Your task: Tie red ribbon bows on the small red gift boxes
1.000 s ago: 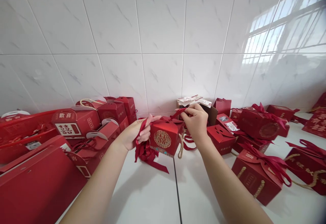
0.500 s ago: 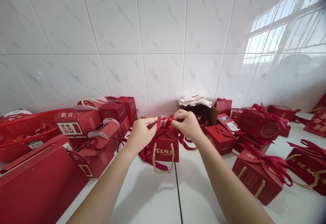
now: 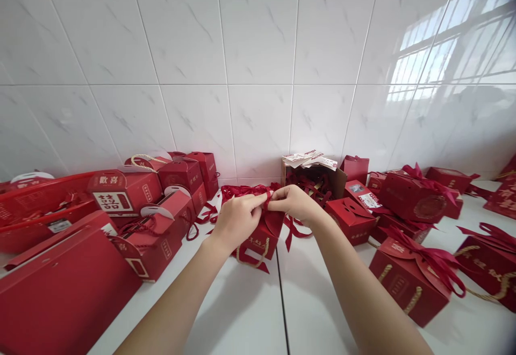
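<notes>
A small red gift box (image 3: pixel 262 241) with gold lettering and a cream rope handle (image 3: pixel 252 262) stands on the white table, turned a little. Over its top both hands meet at a red ribbon (image 3: pixel 267 199). My left hand (image 3: pixel 238 216) is closed on the ribbon, with its index finger stretched toward the knot. Thumb and fingers of my right hand (image 3: pixel 293 202) pinch the same ribbon from the other side. The knot itself is mostly hidden by the fingers. A ribbon tail hangs in front of the box, and more loose ribbon (image 3: pixel 296 231) lies to its right.
Several red boxes (image 3: pixel 153 236) and a red plastic basket (image 3: pixel 44 199) crowd the left. An open carton (image 3: pixel 338 180) with ribbons inside and cards on top stands against the tiled wall. On the right sit several boxes with bows (image 3: pixel 411 279).
My left hand has moved right and turned over the box, and the two hands are closer together. The ribbon loop held up between them has been drawn in. The box has rotated slightly.
</notes>
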Motion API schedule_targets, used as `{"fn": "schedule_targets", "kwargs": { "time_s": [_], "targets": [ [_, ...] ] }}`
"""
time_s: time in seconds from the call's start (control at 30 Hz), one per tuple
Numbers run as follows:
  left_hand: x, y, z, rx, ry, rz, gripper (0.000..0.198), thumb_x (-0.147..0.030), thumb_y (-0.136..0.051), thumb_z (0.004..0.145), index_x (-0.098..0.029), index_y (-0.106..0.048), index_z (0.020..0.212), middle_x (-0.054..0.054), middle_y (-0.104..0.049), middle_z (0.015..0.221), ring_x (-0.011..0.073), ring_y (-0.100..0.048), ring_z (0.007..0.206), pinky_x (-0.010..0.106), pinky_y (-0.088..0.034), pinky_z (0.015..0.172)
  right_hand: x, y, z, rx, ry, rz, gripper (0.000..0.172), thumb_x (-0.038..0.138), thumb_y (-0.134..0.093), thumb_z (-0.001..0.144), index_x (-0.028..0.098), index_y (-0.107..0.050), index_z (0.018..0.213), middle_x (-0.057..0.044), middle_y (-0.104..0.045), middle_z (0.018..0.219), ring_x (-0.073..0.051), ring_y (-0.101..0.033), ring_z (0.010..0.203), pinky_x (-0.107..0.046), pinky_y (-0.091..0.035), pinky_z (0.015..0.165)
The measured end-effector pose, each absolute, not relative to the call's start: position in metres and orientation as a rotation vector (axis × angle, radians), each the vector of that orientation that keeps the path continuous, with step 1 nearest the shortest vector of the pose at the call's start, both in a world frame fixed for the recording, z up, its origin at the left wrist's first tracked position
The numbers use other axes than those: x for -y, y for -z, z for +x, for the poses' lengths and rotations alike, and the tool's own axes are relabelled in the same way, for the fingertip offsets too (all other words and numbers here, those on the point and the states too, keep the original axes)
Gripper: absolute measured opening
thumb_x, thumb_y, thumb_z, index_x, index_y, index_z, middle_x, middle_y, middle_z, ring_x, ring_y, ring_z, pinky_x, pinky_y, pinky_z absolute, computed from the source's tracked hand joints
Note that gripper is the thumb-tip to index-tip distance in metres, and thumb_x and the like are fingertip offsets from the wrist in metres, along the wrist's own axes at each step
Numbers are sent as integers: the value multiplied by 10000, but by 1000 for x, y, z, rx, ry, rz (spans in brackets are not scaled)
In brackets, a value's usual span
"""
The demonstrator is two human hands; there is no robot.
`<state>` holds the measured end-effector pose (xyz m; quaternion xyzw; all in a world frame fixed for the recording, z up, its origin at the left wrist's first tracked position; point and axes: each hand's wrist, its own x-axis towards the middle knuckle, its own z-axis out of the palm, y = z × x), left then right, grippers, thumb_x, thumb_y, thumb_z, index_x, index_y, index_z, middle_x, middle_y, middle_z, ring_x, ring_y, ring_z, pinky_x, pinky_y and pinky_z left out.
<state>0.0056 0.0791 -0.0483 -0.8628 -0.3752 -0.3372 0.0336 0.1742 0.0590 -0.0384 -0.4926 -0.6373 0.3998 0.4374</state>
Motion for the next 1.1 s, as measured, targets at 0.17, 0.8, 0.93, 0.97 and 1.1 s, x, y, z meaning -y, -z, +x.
{"fn": "schedule_targets", "kwargs": {
  "time_s": [0.17, 0.8, 0.93, 0.97, 1.1],
  "targets": [
    [-85, 55, 7, 982, 979, -2733, 360, -96, -473, 826, -254, -714, 1041, 13, -706, 761, 170, -632, 683, 269, -457, 603, -61, 39, 185, 1675, -1085, -1262, 135, 235, -595, 583, 165, -493, 529, 74, -335, 501, -66, -261, 499, -235, -177, 468],
    [-112, 76, 3, 1120, 1317, -3395, 219, -270, -595, 788, -158, -749, 895, 59, -730, 735, 188, -653, 656, 285, -524, 611, -66, 45, 189, 1887, -1052, -1332, 153, 239, -593, 579, 174, -470, 515, 89, -309, 484, -68, -238, 502, -243, -163, 478],
    [-114, 81, 4, 1161, 1386, -3360, 192, -275, -606, 778, -151, -743, 833, 52, -712, 704, 170, -623, 638, 267, -502, 594, -67, 47, 190, 1892, -1061, -1335, 139, 252, -582, 588, 172, -487, 527, 87, -312, 490, -68, -239, 503, -240, -166, 477],
    [-115, 82, 4, 1171, 1409, -3346, 188, -277, -609, 774, -153, -742, 822, 54, -714, 713, 172, -625, 651, 266, -502, 601, -68, 47, 190, 1888, -1060, -1342, 133, 258, -582, 588, 171, -497, 534, 87, -317, 491, -69, -244, 503, -239, -169, 476],
    [-120, 87, 5, 1228, 1501, -3273, 205, -289, -628, 748, -154, -748, 844, 80, -733, 810, 204, -649, 750, 287, -517, 663, -73, 48, 190, 1865, -1027, -1392, 155, 277, -608, 571, 173, -500, 533, 84, -324, 488, -69, -256, 496, -236, -177, 469]
  ]
}}
